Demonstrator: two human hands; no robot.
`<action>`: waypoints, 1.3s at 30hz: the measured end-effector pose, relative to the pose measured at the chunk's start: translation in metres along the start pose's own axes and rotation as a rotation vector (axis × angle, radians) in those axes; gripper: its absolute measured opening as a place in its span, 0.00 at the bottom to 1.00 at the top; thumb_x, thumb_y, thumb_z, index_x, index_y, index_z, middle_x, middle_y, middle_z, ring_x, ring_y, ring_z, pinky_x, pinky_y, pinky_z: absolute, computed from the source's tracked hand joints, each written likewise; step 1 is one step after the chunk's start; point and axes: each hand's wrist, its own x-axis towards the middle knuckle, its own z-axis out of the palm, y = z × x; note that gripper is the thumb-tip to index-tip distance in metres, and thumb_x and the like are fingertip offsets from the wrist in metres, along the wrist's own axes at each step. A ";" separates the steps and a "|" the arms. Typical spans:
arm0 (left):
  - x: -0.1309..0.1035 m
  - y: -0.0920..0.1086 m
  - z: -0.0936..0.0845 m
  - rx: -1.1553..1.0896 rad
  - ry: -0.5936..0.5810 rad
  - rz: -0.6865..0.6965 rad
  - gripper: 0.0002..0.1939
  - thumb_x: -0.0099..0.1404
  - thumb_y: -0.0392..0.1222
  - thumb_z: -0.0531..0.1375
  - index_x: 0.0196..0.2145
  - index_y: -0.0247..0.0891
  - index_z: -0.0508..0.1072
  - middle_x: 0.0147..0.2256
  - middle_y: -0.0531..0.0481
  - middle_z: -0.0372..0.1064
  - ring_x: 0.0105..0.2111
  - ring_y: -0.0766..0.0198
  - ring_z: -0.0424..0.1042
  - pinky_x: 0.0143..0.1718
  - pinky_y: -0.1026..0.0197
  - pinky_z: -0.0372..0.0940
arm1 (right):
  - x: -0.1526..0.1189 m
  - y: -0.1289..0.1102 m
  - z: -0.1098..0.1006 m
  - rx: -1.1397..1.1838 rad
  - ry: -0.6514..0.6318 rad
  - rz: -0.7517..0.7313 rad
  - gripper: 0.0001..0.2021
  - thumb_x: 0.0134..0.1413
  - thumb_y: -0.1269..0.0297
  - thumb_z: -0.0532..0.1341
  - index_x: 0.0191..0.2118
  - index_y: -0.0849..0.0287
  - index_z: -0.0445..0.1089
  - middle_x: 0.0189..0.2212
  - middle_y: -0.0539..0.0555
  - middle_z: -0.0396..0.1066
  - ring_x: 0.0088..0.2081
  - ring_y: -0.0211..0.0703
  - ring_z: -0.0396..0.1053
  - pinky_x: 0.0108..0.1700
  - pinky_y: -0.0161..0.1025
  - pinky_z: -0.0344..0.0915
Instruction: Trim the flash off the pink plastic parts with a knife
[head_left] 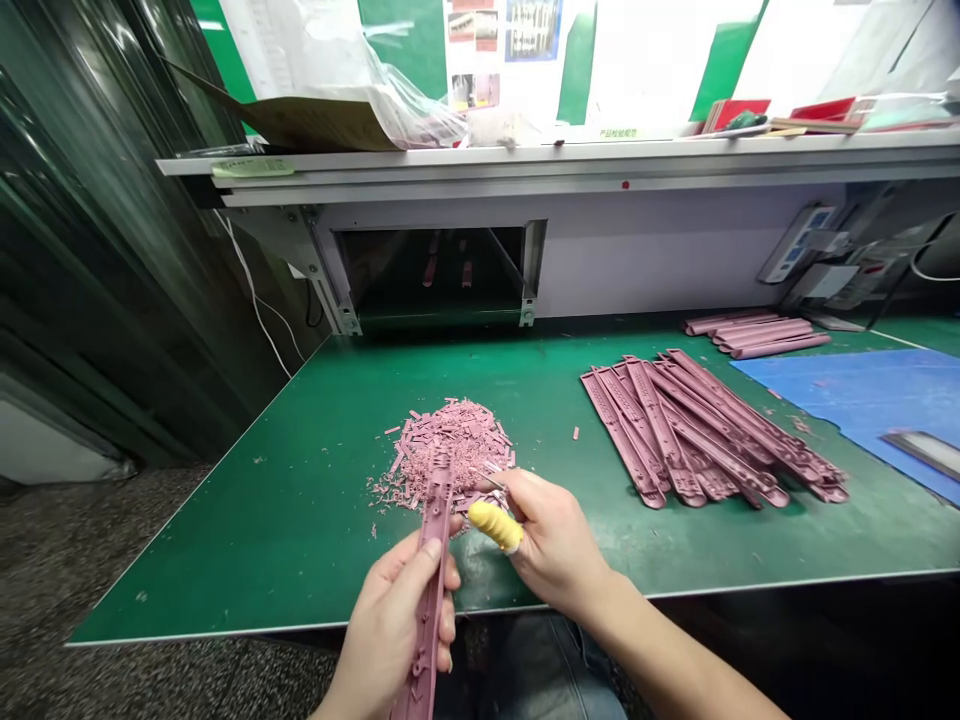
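Note:
A long mauve plastic strip with small raised posts runs upright through my left hand, whose thumb presses on its face and whose fingers wrap behind it. The strip's far end lies over a heap of mauve scraps. My right hand, with a yellow cover on the thumb, is closed on a thin metal tool just right of the strip. Most of that tool is hidden in the fingers, so its kind is unclear.
Many similar strips lie piled on the green table at the right. Further back are more mauve pieces and a blue sheet. A shelf spans the back above a dark opening.

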 end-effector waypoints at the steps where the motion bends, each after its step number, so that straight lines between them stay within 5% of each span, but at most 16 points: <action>1: -0.001 -0.001 0.001 0.023 -0.002 -0.004 0.26 0.59 0.54 0.62 0.51 0.40 0.67 0.27 0.56 0.65 0.13 0.73 0.60 0.09 0.69 0.59 | 0.002 0.000 0.002 -0.052 -0.017 -0.010 0.18 0.63 0.49 0.53 0.38 0.58 0.70 0.30 0.53 0.71 0.32 0.41 0.66 0.33 0.34 0.56; 5: -0.003 -0.007 0.000 -0.017 -0.061 -0.026 0.24 0.61 0.52 0.62 0.52 0.42 0.67 0.23 0.57 0.67 0.09 0.76 0.57 0.08 0.74 0.50 | 0.010 0.001 0.005 -0.285 -0.072 -0.042 0.22 0.62 0.44 0.52 0.31 0.59 0.67 0.27 0.52 0.70 0.30 0.41 0.65 0.30 0.34 0.51; 11: 0.003 -0.020 -0.009 -0.243 -0.140 0.056 0.13 0.64 0.41 0.62 0.46 0.41 0.75 0.33 0.52 0.72 0.31 0.74 0.69 0.31 0.74 0.63 | 0.011 0.002 0.004 -0.473 -0.098 -0.062 0.16 0.59 0.50 0.58 0.28 0.58 0.63 0.26 0.50 0.69 0.28 0.39 0.63 0.27 0.36 0.45; 18: 0.007 -0.013 -0.006 -0.252 -0.159 0.083 0.13 0.62 0.37 0.63 0.45 0.39 0.76 0.34 0.51 0.73 0.32 0.72 0.68 0.39 0.71 0.65 | 0.001 -0.010 0.005 -0.466 -0.112 -0.123 0.17 0.63 0.53 0.53 0.27 0.58 0.62 0.25 0.50 0.68 0.26 0.38 0.61 0.26 0.38 0.42; 25: 0.045 0.019 -0.004 -0.305 -0.039 0.231 0.10 0.60 0.37 0.65 0.41 0.36 0.75 0.28 0.54 0.69 0.23 0.75 0.66 0.27 0.72 0.64 | -0.083 -0.049 0.064 -0.340 -0.263 -0.411 0.16 0.55 0.55 0.61 0.23 0.56 0.59 0.19 0.48 0.64 0.19 0.40 0.58 0.22 0.39 0.38; 29: 0.067 0.037 -0.011 -0.370 0.003 0.315 0.07 0.64 0.34 0.60 0.42 0.33 0.72 0.29 0.54 0.68 0.23 0.73 0.66 0.22 0.69 0.64 | -0.125 -0.044 0.092 -0.143 -0.255 -0.505 0.25 0.68 0.56 0.46 0.18 0.57 0.54 0.11 0.46 0.56 0.12 0.37 0.51 0.16 0.38 0.35; 31: 0.073 0.040 -0.015 -0.393 0.022 0.323 0.06 0.65 0.35 0.58 0.41 0.33 0.71 0.31 0.53 0.68 0.24 0.71 0.67 0.21 0.68 0.64 | -0.120 -0.037 0.082 -0.013 -0.300 -0.432 0.28 0.69 0.52 0.39 0.21 0.56 0.61 0.13 0.46 0.61 0.14 0.36 0.55 0.16 0.36 0.42; 34: 0.074 0.040 -0.017 -0.425 0.039 0.309 0.06 0.66 0.35 0.58 0.41 0.32 0.70 0.31 0.53 0.67 0.24 0.71 0.67 0.22 0.68 0.65 | -0.089 -0.032 0.045 0.212 -0.431 -0.160 0.19 0.65 0.47 0.48 0.38 0.55 0.67 0.29 0.49 0.73 0.28 0.37 0.69 0.28 0.31 0.60; 39: 0.048 0.035 -0.010 -0.441 -0.024 0.257 0.06 0.66 0.34 0.57 0.41 0.34 0.71 0.30 0.55 0.65 0.20 0.77 0.63 0.16 0.74 0.60 | -0.048 -0.025 0.004 0.265 -0.387 0.096 0.10 0.60 0.73 0.48 0.36 0.56 0.64 0.28 0.49 0.68 0.28 0.38 0.66 0.32 0.34 0.63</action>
